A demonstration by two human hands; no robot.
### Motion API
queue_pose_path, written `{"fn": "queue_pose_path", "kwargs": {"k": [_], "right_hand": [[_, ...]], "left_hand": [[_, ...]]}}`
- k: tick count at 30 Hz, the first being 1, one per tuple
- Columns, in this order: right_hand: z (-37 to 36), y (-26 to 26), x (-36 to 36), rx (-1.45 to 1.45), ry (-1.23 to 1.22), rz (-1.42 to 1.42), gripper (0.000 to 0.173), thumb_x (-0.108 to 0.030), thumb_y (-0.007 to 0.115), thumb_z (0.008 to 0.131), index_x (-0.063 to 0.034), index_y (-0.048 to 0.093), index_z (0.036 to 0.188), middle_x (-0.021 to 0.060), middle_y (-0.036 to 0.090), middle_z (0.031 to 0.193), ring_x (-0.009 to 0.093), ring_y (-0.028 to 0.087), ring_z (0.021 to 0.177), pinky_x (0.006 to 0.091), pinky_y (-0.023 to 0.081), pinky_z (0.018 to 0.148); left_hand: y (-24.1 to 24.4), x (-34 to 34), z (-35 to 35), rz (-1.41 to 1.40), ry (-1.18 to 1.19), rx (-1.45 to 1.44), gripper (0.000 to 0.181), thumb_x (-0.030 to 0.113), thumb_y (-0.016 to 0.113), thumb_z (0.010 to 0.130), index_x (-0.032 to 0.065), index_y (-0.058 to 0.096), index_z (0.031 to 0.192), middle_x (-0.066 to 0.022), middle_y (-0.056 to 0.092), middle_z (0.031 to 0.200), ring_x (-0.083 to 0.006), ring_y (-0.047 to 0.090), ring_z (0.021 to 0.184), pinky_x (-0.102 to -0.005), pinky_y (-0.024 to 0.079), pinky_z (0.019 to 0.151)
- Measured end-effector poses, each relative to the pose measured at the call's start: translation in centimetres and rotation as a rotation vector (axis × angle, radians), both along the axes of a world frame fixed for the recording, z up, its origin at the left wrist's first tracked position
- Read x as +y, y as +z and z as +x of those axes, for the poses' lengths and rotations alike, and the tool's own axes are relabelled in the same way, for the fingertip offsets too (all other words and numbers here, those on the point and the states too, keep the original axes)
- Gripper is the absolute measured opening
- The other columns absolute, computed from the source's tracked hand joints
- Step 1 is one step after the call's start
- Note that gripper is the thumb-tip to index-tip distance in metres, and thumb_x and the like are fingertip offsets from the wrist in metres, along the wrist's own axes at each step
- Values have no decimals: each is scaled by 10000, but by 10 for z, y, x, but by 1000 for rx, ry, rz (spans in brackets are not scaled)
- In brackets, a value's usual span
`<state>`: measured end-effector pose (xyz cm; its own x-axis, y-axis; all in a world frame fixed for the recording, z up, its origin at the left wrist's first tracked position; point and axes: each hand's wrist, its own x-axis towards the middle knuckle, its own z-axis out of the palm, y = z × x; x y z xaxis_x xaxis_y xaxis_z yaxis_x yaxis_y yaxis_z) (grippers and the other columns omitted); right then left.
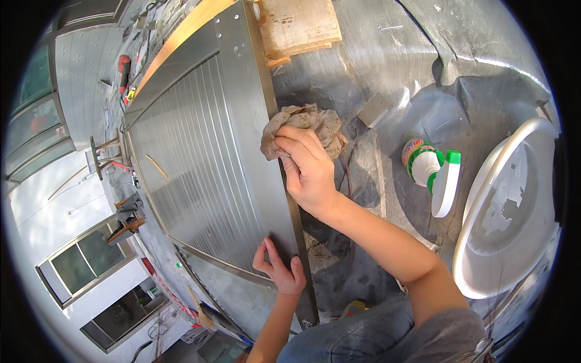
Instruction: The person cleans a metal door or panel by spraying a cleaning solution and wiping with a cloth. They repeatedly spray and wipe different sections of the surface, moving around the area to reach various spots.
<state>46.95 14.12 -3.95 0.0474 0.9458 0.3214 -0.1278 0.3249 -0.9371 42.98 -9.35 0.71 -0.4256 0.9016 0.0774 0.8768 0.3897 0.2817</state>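
Note:
My right hand grips a crumpled, stained beige cloth against the edge of a grey metal frame. The frame surrounds a ribbed, shiny panel, like a door or window leaf. Lower down, my left hand rests its fingers on the same frame with nothing in its grasp. To the right of my right hand, a spray bottle with a green and white trigger head stands on the ground sheet. A white basin holding water is farther right.
Wooden boards lie by the frame's upper end. A small metal block rests on the dark ground sheet. Beyond the panel are a red and black power tool, a stool-like wooden stand and a white building wall.

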Motion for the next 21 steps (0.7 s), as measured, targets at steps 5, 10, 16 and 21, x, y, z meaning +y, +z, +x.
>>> {"fn": "queue_pose_path", "kwargs": {"k": [5,10,16,21], "right_hand": [[-17,-7,53,10,-95,46,272,125,612,726,40,614,984,176,612,1034,356,580,973,394,484,855],[-15,-5,37,54,-42,-22,275,132,585,740,36,609,996,183,614,1056,356,576,983,379,480,873],[-20,-2,61,47,-72,-17,243,102,578,787,26,596,1018,168,618,1067,348,587,943,369,491,841],[-14,-2,41,74,-19,-68,224,100,585,795,16,592,1003,151,625,1043,333,588,940,373,491,826]], "left_hand": [[0,1,2,-44,3,-36,679,290,472,935,-87,263,1460,-230,271,1364,-361,319,1252,-445,267,1067],[5,1,0,-75,-12,-8,679,291,473,936,-89,264,1459,-233,273,1364,-360,323,1245,-444,275,1059],[-1,2,1,-3,-4,-8,686,335,516,922,-98,337,1424,-239,331,1316,-359,355,1171,-449,303,1012],[0,0,0,6,5,-28,681,338,510,930,-95,336,1425,-234,330,1318,-354,354,1172,-446,306,1009]]}}
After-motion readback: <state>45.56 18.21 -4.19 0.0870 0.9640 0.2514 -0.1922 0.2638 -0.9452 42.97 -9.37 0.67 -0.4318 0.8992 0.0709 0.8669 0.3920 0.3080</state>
